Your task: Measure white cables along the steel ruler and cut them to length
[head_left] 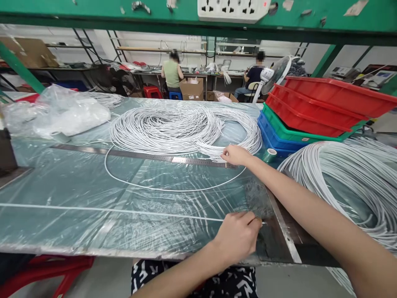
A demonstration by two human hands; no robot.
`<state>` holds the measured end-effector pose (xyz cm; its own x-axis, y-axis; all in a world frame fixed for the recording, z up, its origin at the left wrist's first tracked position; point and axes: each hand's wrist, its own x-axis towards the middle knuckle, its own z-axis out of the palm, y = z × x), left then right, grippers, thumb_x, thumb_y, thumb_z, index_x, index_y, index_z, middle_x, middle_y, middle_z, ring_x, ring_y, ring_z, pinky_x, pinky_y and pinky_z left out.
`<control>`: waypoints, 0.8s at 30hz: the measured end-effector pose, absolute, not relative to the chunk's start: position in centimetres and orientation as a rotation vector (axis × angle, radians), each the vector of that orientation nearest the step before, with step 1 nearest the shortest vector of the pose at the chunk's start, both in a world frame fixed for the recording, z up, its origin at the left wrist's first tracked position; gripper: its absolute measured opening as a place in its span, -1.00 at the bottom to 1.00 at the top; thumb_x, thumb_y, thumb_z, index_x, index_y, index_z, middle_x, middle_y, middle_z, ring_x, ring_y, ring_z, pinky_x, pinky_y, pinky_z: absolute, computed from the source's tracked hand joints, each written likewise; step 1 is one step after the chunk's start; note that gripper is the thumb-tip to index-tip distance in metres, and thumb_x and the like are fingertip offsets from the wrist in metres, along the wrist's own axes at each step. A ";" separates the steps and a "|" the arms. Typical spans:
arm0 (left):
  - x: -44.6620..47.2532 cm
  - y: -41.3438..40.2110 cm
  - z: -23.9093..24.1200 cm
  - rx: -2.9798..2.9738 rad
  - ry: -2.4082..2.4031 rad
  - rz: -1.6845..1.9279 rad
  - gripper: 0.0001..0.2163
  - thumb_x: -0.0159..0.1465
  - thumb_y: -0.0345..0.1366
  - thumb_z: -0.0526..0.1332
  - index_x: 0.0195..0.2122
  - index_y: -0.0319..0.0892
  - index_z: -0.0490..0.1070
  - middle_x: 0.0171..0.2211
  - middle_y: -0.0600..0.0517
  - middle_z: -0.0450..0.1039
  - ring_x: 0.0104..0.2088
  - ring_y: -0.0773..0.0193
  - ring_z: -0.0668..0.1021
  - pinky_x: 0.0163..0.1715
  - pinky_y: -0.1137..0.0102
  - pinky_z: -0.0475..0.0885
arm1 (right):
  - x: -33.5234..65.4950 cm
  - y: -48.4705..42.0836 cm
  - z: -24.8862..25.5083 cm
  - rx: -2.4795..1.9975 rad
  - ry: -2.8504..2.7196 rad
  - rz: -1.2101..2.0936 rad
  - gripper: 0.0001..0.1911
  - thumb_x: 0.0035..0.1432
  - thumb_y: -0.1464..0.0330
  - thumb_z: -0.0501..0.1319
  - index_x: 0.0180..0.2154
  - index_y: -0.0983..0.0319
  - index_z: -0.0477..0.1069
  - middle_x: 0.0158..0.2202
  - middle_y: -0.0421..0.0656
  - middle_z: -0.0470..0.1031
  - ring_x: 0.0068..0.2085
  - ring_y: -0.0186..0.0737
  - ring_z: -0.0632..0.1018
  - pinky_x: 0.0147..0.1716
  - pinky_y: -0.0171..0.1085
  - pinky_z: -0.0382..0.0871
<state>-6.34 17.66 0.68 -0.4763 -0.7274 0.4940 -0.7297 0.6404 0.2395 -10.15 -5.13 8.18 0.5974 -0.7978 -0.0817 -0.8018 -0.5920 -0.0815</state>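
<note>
A big coil of white cable lies on the plastic-covered table. My right hand reaches to the coil's near right edge and pinches strands there. One cable strand runs straight across the table from the left edge. My left hand pinches its right end near the table's front right corner. Another strand forms a wide loop between the coil and the straight strand. A long steel ruler lies flat in front of the coil.
A second coil of white cable lies at the right. Stacked red, green and blue trays stand behind it, with a green tape roll beside them. Plastic bags sit at the far left. Two people sit at benches in the background.
</note>
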 end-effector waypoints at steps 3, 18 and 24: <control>-6.5 17.6 0.6 1.142 -2.324 0.036 -0.95 0.21 -0.47 0.11 -0.36 -0.20 0.27 -0.46 0.07 0.26 -0.51 0.32 0.35 -0.59 0.36 0.12 | -10.0 -5.2 7.9 -2.717 1.366 0.047 -0.69 0.27 0.25 0.09 -0.19 0.20 0.58 -0.22 -0.05 0.59 -0.17 -0.12 0.57 -0.24 -0.30 0.31; -8.4 14.1 -6.2 1.055 -1.883 0.585 -0.68 0.23 -0.35 0.21 -0.58 -0.17 0.08 -0.65 0.11 0.04 -0.72 0.42 0.14 -0.72 0.40 -0.12 | -8.8 -4.0 7.9 -2.673 1.365 -0.033 -0.72 0.27 0.27 0.10 -0.22 0.19 0.57 -0.19 -0.04 0.60 -0.10 -0.08 0.58 -0.22 -0.27 0.31; -8.7 14.1 -6.3 1.110 -1.961 0.478 -0.64 0.31 -0.28 0.16 -0.60 -0.18 0.10 -0.66 0.10 -0.01 -0.72 0.42 0.04 -0.74 0.40 -0.13 | -8.8 -4.3 8.1 -2.662 1.356 -0.072 -0.74 0.27 0.33 0.10 -0.24 0.23 0.57 -0.24 -0.03 0.59 -0.14 -0.07 0.57 -0.24 -0.26 0.31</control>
<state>-8.66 14.13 -6.31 -0.2811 -0.5305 0.7997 -0.8391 0.5402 0.0634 -8.79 -4.29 8.13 0.5892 -0.8076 -0.0263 -0.8002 -0.5786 -0.1579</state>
